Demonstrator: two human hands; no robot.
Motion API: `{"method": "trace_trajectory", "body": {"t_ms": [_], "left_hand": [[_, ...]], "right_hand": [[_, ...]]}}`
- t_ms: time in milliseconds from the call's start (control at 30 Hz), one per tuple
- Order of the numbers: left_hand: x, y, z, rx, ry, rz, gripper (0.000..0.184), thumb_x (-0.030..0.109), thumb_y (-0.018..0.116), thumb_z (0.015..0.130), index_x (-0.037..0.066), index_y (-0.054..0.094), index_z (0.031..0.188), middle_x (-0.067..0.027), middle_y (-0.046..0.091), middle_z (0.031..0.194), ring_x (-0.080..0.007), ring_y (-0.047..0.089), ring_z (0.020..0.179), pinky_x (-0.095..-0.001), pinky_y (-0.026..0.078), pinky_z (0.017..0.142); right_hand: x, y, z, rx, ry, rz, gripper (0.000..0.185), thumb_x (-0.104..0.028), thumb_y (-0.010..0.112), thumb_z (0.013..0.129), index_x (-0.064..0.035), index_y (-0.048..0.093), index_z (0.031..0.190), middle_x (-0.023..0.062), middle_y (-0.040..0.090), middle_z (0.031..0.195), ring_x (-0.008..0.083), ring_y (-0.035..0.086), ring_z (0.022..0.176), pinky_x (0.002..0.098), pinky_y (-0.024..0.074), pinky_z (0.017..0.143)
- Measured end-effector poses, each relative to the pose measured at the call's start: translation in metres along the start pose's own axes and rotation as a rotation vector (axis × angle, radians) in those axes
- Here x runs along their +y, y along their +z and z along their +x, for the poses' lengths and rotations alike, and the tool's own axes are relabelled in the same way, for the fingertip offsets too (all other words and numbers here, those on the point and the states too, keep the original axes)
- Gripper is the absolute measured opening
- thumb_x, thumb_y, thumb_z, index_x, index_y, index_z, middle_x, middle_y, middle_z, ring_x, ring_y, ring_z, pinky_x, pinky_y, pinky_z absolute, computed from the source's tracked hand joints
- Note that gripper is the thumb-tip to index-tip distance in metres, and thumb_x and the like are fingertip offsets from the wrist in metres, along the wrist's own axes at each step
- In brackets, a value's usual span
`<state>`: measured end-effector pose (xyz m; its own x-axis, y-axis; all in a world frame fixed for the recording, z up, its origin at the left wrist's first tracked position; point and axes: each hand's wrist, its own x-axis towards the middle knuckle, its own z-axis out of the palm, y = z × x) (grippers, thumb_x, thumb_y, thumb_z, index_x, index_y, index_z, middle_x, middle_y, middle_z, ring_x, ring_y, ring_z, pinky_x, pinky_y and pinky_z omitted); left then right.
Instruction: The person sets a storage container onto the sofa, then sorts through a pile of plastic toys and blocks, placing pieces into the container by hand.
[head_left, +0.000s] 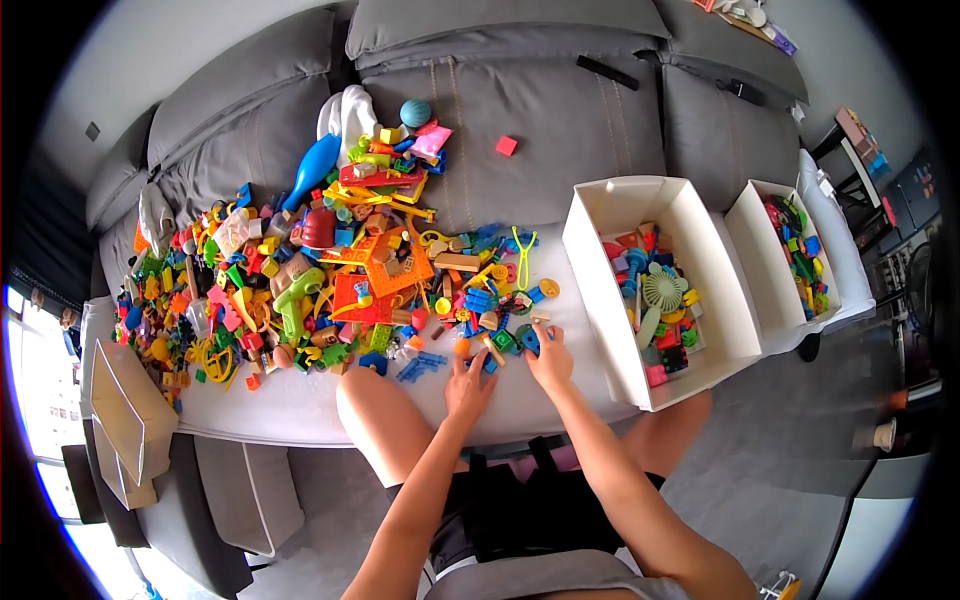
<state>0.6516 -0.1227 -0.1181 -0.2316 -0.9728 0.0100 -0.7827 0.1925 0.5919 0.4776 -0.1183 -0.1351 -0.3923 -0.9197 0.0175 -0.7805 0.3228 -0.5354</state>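
Observation:
A large heap of mixed plastic toys and wooden blocks spreads over the grey sofa seat. At its near right edge, my left hand reaches down with fingers apart. Its fingertips are close to an orange ball and a small blue piece. To the right, my right hand has its thumb and forefinger around a small blue toy piece, partly covered by the fingers. A green block lies between the two hands. Pale blue linked pieces lie left of my left hand.
A white box holding toys stands right of my hands; a second white box with toys is farther right. One red cube lies apart near the backrest. A beige folded box stands at the left edge.

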Motion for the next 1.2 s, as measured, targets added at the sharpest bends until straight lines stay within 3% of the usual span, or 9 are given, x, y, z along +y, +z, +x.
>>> {"method": "trace_trajectory", "body": {"t_ms": [133,233,367,567,700,767,867,1100,1200], "left_hand": [[-0.009,0.011,0.012,0.036,0.021,-0.092,0.047,0.022,0.065,0.074,0.022,0.050,0.117,-0.0131,0.050,0.105,-0.0307,0.056,0.082,-0.0377,0.047,0.069],[-0.029,0.024,0.016,0.101,-0.121,-0.489,0.035,0.018,0.058,0.081,0.012,0.048,0.114,-0.0092,0.056,0.089,-0.0204,0.055,0.065,-0.0309,0.045,0.056],[-0.032,0.028,0.011,0.183,-0.584,-1.219,0.021,0.023,0.046,0.089,0.004,0.047,0.097,-0.0022,0.056,0.075,-0.0094,0.047,0.051,-0.0231,0.040,0.043],[0.034,0.028,0.035,0.361,-0.857,-1.422,0.019,0.027,0.041,0.088,0.011,0.047,0.096,-0.0003,0.056,0.076,-0.0087,0.047,0.053,-0.0224,0.039,0.044],[0.133,0.016,0.066,0.094,-0.607,-1.489,0.022,0.029,0.046,0.086,0.011,0.051,0.097,-0.0024,0.060,0.086,-0.0102,0.052,0.062,-0.0244,0.042,0.051],[0.173,0.006,0.072,-0.271,-0.252,-1.556,0.033,0.022,0.047,0.087,0.006,0.047,0.116,-0.0051,0.057,0.107,-0.0145,0.055,0.080,-0.0273,0.046,0.066],[0.200,0.005,0.066,-0.307,-0.072,-1.379,0.046,0.014,0.047,0.088,0.003,0.035,0.131,-0.0117,0.050,0.119,-0.0183,0.054,0.097,-0.0289,0.045,0.079],[0.066,0.060,0.033,0.001,-0.158,-0.934,0.021,0.000,0.050,0.081,0.001,0.057,0.100,-0.0097,0.061,0.092,-0.0150,0.058,0.079,-0.0259,0.046,0.071],[0.019,0.029,0.021,0.157,-0.144,-0.541,0.021,-0.001,0.052,0.075,0.004,0.059,0.095,-0.0147,0.057,0.098,-0.0219,0.058,0.068,-0.0280,0.047,0.064]], "right_hand": [[0.015,0.008,-0.001,0.192,-0.078,0.171,0.048,-0.028,0.068,0.073,-0.0115,0.050,0.115,0.0086,0.055,0.095,0.0247,0.059,0.067,0.0351,0.0490,0.057],[0.006,-0.011,-0.009,-0.088,0.563,1.124,0.045,-0.033,0.063,0.080,-0.0091,0.050,0.115,0.0052,0.056,0.091,0.0184,0.059,0.065,0.0299,0.0489,0.057],[-0.003,-0.020,-0.033,-0.126,0.839,1.750,0.041,-0.039,0.055,0.084,-0.0061,0.050,0.108,0.0039,0.057,0.080,0.0162,0.058,0.066,0.0285,0.0496,0.058],[-0.003,-0.034,-0.038,-0.231,0.784,2.028,0.039,-0.036,0.046,0.089,-0.0027,0.050,0.109,0.0135,0.061,0.097,0.0189,0.060,0.071,0.0311,0.0518,0.064],[-0.018,-0.101,-0.019,0.028,0.568,1.957,0.038,-0.035,0.044,0.091,-0.0019,0.049,0.110,0.0124,0.061,0.097,0.0193,0.061,0.073,0.0311,0.0524,0.068],[-0.035,-0.143,-0.014,0.368,0.333,2.065,0.038,-0.035,0.043,0.091,-0.0026,0.046,0.111,0.0106,0.057,0.105,0.0202,0.060,0.086,0.0295,0.0497,0.077],[-0.036,-0.161,-0.010,0.606,0.267,1.970,0.039,-0.027,0.047,0.090,-0.0026,0.042,0.119,0.0135,0.046,0.123,0.0184,0.059,0.090,0.0281,0.0490,0.077],[-0.027,-0.077,-0.022,-0.047,0.345,1.264,0.029,-0.017,0.052,0.087,-0.0024,0.052,0.112,0.0087,0.062,0.095,0.0130,0.060,0.068,0.0247,0.0486,0.056],[-0.021,-0.028,-0.017,-0.077,0.056,0.691,0.031,-0.013,0.057,0.080,-0.0110,0.055,0.111,0.0073,0.062,0.096,0.0189,0.061,0.066,0.0282,0.0489,0.057]]}}
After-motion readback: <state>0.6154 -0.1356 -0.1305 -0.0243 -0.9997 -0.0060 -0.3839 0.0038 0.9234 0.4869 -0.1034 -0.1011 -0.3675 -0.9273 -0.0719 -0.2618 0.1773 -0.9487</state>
